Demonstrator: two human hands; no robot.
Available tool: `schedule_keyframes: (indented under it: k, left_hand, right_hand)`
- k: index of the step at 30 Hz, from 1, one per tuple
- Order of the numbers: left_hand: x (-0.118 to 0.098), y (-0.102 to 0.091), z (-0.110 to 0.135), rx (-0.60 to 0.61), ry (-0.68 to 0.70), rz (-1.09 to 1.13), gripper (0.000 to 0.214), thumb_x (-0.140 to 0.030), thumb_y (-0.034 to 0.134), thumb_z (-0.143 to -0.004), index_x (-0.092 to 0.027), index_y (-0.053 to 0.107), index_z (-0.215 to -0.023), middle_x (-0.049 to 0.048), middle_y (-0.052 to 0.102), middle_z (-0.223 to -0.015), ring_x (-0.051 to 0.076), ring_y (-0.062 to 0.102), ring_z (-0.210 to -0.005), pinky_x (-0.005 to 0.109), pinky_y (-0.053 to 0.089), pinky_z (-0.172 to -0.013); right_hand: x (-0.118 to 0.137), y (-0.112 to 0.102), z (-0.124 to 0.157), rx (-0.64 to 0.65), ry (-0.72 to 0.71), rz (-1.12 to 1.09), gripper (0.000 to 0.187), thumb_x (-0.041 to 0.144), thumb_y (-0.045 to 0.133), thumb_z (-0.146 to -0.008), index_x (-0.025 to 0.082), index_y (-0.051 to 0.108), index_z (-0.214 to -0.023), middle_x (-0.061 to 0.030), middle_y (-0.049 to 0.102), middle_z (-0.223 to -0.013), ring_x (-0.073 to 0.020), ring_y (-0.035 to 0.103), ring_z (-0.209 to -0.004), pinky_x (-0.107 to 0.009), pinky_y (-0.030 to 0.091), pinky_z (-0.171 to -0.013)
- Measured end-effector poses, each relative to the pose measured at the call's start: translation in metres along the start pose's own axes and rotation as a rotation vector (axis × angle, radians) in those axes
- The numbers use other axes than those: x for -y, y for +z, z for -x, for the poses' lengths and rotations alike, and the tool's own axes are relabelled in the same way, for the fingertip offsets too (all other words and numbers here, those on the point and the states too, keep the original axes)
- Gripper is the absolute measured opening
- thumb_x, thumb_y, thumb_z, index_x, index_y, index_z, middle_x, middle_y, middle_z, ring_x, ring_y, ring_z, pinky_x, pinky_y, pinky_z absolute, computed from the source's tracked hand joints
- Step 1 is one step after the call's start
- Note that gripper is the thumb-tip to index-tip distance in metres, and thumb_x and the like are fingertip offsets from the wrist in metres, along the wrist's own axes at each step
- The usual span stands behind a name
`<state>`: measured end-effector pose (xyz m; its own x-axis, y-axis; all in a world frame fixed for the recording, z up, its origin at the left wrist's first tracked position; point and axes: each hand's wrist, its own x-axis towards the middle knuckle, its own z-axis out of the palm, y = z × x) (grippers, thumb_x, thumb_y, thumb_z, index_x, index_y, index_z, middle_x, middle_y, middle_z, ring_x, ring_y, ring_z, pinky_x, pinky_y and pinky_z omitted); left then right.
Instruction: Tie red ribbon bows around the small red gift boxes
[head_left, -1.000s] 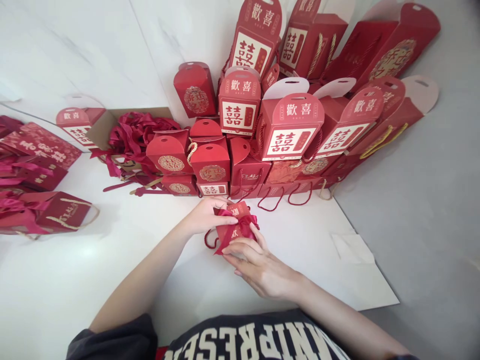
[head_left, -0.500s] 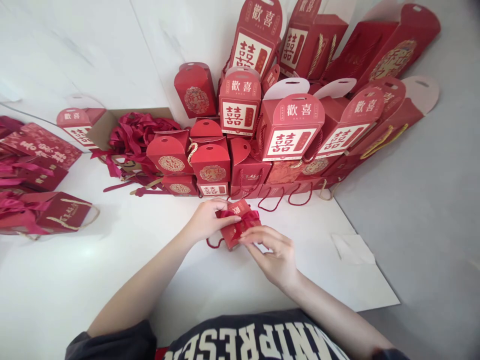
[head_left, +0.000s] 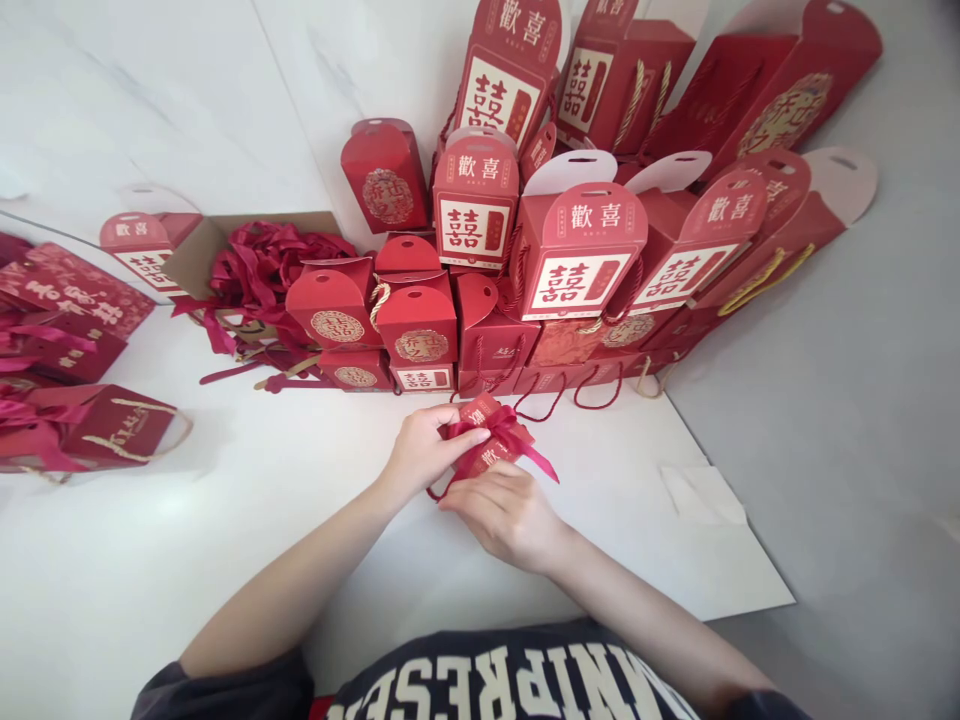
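A small red gift box [head_left: 478, 409] with pale characters is tilted above the white tabletop, right in front of me. Across its top lies a crimson ribbon bow [head_left: 511, 432], one tail trailing to the right. My left hand [head_left: 427, 450] grips the box from its left side, the thumb pressing on the bow's middle. Just below, my right hand [head_left: 510, 515] is closed in a pinch at the box's near edge, where another ribbon tail runs into its fingertips; the fingers partly hide it. A dark red cord handle shows beneath the box, to the left of the pinch.
Red gift boxes [head_left: 581, 255] stand stacked along the wall behind my hands. An open cardboard carton [head_left: 196, 252] full of crimson ribbons [head_left: 277, 265] stands left of the stack. Ribboned bags [head_left: 124, 425] lie at far left. White paper [head_left: 709, 495] lies near the table's right edge.
My right hand has moved left and down, from the bow's right side to the box's near edge, its fingers now curled. The bow's right tail now hangs free.
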<state>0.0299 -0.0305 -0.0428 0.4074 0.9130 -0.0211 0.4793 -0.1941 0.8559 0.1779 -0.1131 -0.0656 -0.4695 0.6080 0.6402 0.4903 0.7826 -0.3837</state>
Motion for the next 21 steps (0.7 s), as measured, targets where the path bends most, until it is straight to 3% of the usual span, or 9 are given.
schedule_keyframes:
  k: [4,6,8,11,13,17,21]
  left_hand:
    - [-0.002,0.000,0.001,0.008,0.005,0.027,0.032,-0.049,0.065,-0.080,-0.017,0.068,-0.081,0.0020,0.071,-0.090,0.017,0.063,-0.081,0.026,0.048,-0.072]
    - [-0.002,-0.001,0.001,0.022,0.019,0.041,0.032,-0.048,0.065,-0.080,-0.017,0.068,-0.080,0.0024,0.072,-0.091,0.018,0.064,-0.083,0.027,0.048,-0.075]
    - [-0.003,-0.004,0.001,0.048,0.029,0.051,0.031,-0.048,0.068,-0.079,-0.017,0.069,-0.079,0.0033,0.072,-0.094,0.019,0.065,-0.086,0.028,0.049,-0.078]
    - [-0.004,-0.012,0.001,0.090,0.044,0.016,0.032,-0.049,0.073,-0.073,-0.019,0.072,-0.085,0.0046,0.071,-0.103,0.022,0.064,-0.096,0.032,0.050,-0.086]
    - [-0.006,-0.017,0.001,0.112,0.093,-0.036,0.034,-0.049,0.075,-0.071,-0.021,0.074,-0.090,0.0048,0.069,-0.112,0.024,0.061,-0.107,0.034,0.047,-0.095]
    - [-0.005,-0.023,0.000,0.137,0.188,-0.099,0.032,-0.050,0.073,-0.074,-0.023,0.075,-0.091,0.0054,0.064,-0.121,0.025,0.056,-0.117,0.036,0.043,-0.103]
    - [-0.003,-0.025,-0.002,0.166,0.201,-0.141,0.031,-0.050,0.073,-0.073,-0.020,0.071,-0.080,0.0074,0.062,-0.124,0.025,0.053,-0.121,0.036,0.042,-0.103]
  right_hand:
    - [-0.002,-0.008,-0.004,0.138,-0.083,0.007,0.022,0.013,0.048,-0.095,0.018,0.064,-0.109,-0.0039,0.074,-0.094,-0.0155,0.066,-0.085,-0.033,0.047,-0.078]
    - [-0.002,-0.018,-0.005,0.129,-0.048,-0.057,0.021,0.021,0.055,-0.094,0.020,0.063,-0.113,-0.0046,0.072,-0.098,-0.0182,0.063,-0.096,-0.035,0.047,-0.086]
    - [-0.005,-0.029,-0.005,0.013,0.080,-0.092,0.019,0.025,0.060,-0.091,0.021,0.065,-0.109,-0.0062,0.069,-0.102,-0.0205,0.060,-0.101,-0.037,0.047,-0.089]
    - [-0.019,-0.042,-0.004,-0.245,0.404,-0.086,0.012,0.023,0.056,-0.092,0.021,0.065,-0.101,-0.0083,0.064,-0.102,-0.0217,0.058,-0.102,-0.039,0.046,-0.090]
    - [-0.034,-0.047,-0.005,-0.284,0.585,-0.147,0.016,0.028,0.052,-0.095,0.022,0.062,-0.105,-0.0096,0.062,-0.109,-0.0229,0.056,-0.107,-0.040,0.046,-0.093]
    - [-0.061,-0.050,-0.011,-0.047,0.813,-0.475,0.028,0.043,0.047,-0.096,0.023,0.057,-0.113,-0.0082,0.060,-0.118,-0.0213,0.058,-0.106,-0.037,0.048,-0.090]
    - [-0.074,-0.053,-0.023,0.101,0.796,-0.655,0.028,0.046,0.052,-0.092,0.022,0.060,-0.104,-0.0068,0.061,-0.118,-0.0214,0.058,-0.108,-0.038,0.045,-0.096]
